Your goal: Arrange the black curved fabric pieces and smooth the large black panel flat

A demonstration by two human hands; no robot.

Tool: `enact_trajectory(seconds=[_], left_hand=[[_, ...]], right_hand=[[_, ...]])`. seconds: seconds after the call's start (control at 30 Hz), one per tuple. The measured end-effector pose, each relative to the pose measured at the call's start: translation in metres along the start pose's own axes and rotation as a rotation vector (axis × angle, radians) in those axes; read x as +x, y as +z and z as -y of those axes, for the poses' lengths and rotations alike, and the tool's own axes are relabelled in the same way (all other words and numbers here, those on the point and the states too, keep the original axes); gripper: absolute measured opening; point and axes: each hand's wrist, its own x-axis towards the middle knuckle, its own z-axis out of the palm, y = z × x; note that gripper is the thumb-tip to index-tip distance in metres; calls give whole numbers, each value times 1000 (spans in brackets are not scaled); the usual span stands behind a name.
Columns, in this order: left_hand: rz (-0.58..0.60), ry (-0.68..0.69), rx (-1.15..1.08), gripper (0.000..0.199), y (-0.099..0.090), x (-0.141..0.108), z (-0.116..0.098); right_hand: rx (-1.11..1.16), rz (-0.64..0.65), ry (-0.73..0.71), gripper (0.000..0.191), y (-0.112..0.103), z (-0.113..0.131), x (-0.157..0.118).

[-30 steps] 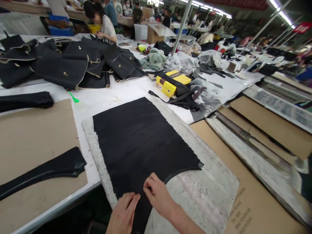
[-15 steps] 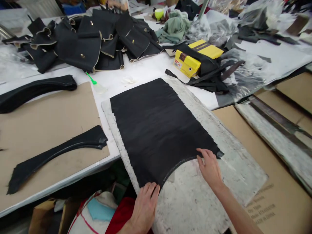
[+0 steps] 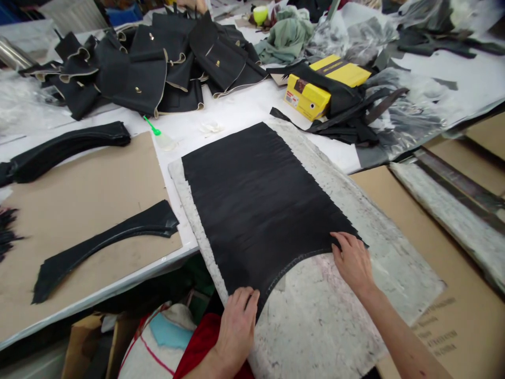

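Note:
A stack of black leather sheets [image 3: 256,195] with jagged sides and a curved cut-out at the near edge lies on a worn grey board [image 3: 315,295]. My left hand [image 3: 240,316] is closed over its near left corner, the fingers close together and the thumb hidden. At the right end of the curve, my right hand [image 3: 352,259] has its fingers bent on top of the leather and its thumb by the edge, closed on it. Left of the board, a curved black strip [image 3: 106,247] rests on brown cardboard [image 3: 94,210].
Farther left is a thicker bundle of curved black strips [image 3: 74,150]. Behind are a pile of black leather pieces [image 3: 130,79], a green-tipped bottle [image 3: 165,141] and a yellow box [image 3: 305,99]. Printed cardboard [image 3: 442,326] lies to the right. A person's hand [image 3: 193,5] shows at the back.
My right hand has slid a little right along the curved edge towards the corner. My left hand remains at the near left corner. The view has shifted slightly.

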Motion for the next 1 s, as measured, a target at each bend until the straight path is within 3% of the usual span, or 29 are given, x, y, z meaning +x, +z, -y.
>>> enact_trajectory(seconds=[0.1,0.33,0.53,0.63,0.73,1.0], left_hand=[[-16,33,97,44,3,5,5],[-162,233,241,33,27,-21,20],[-180,391,309,38,37,-12,35],[-252,451,316,34,50,-14,38],[-310,469,296,32,55,-16,40],[-258,422,347,34,45,-14,41]], right_hand=[[2,7,43,34,2,-8,-3],[139,-34,77,35,7,-20,-5],[137,-68,101,32,5,-24,-4],[103,-58,96,31,2,-23,-1],[76,-60,96,30,0,-23,3],[32,-59,52,37,-4,-22,12]])
